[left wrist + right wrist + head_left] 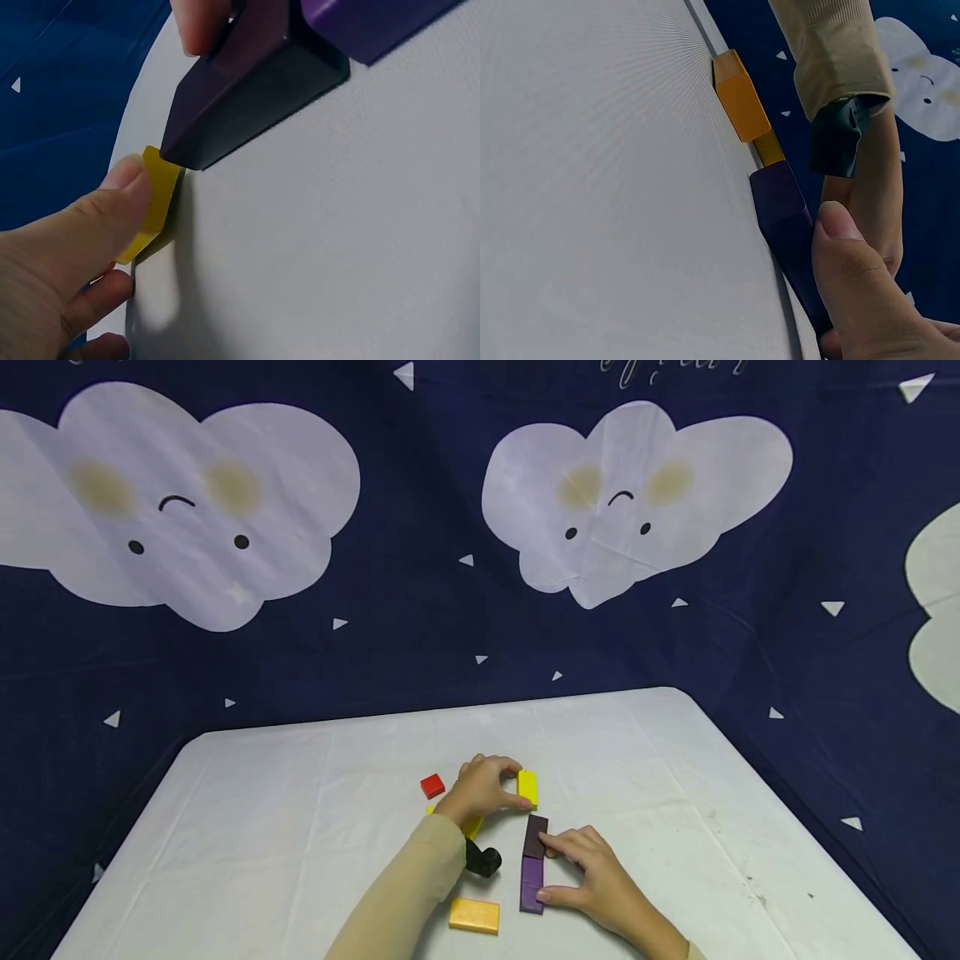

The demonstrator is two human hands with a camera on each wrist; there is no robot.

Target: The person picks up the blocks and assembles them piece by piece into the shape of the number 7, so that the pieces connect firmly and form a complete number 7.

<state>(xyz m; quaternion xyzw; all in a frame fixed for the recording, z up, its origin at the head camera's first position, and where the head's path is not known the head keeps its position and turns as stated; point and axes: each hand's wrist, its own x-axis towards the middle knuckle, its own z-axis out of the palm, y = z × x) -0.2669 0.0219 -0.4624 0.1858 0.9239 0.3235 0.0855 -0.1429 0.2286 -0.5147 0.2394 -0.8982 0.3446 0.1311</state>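
My left hand (483,789) pinches a yellow block (527,789) between thumb and fingers at the far end of a row. In the left wrist view the thumb lies on this yellow block (155,199). Nearer stand a dark brownish-purple block (536,837) and a purple block (532,885), end to end. My right hand (596,881) touches their right side, a fingertip on the dark one and the thumb on the purple one. Its thumb rests against the purple block (787,225) in the right wrist view. Another yellow piece (474,827) is partly hidden beneath the left wrist.
A red block (432,786) lies left of my left hand. An orange-yellow block (474,916) lies near the front, also seen as an orange block (742,101) in the right wrist view. A black wrist device (483,860) hangs under the left sleeve. White cloth covers the table (262,843).
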